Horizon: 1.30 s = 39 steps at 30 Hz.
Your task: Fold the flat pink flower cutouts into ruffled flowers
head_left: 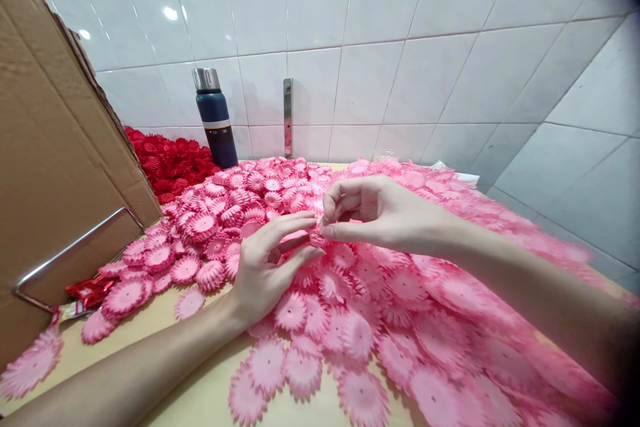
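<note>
Pink petal piece (317,238), small and frilly-edged, is pinched between my two hands right above the heap, roughly mid-table. My right hand (373,213) has it between thumb and curled fingertips, so that hand's mostly closed on it. My left hand (267,260) is looser, fingers stretched out long with the tips touching the same piece from the other side.

Under and around that is a huge spread of flat pink flower cutouts (400,307), round with scalloped edges and a dot in the middle, thin like fabric or foam, can't tell which. Further back there's a pile of layered pink rosettes (235,207), then a red batch (170,163) against the glossy white tiled wall (400,47). Dark blue flask (216,119) with a steel cap stands beside the reds; no readable label. Corrugated cardboard box flap (55,147) on my left, tan tabletop (210,393) showing below.
</note>
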Each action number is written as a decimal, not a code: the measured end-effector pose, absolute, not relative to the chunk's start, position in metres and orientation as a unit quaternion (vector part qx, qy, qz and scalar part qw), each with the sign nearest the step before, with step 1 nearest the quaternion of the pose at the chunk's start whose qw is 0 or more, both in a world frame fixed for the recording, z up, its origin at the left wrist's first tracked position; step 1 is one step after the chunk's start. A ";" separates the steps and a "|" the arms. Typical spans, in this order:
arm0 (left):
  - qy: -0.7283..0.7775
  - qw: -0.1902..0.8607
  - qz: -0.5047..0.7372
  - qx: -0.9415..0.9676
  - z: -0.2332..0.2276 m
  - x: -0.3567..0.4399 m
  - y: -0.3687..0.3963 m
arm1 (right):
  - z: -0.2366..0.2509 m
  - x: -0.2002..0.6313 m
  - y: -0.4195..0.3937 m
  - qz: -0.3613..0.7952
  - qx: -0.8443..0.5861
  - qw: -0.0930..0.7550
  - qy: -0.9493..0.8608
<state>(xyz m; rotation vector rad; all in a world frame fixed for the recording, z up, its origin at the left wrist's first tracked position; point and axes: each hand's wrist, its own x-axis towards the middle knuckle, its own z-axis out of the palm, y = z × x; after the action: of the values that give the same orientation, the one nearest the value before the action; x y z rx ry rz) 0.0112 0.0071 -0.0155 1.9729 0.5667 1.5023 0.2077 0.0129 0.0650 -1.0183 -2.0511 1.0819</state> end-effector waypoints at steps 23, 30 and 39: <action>0.224 0.282 0.564 0.743 -0.014 0.012 0.007 | 0.067 0.208 0.011 0.429 -0.366 0.294 -0.772; 0.218 0.292 0.562 0.743 -0.014 0.012 0.006 | 0.066 0.208 0.012 0.427 -0.366 0.291 -0.774; 0.223 0.277 0.567 0.743 -0.013 0.012 0.005 | 0.064 0.208 0.013 0.421 -0.369 0.298 -0.773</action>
<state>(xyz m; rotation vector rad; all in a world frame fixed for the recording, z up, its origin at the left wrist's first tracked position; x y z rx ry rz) 0.0119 0.0050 -0.0132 1.9966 0.5990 1.5224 0.2080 0.0129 0.0642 -0.9797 -2.0551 1.1191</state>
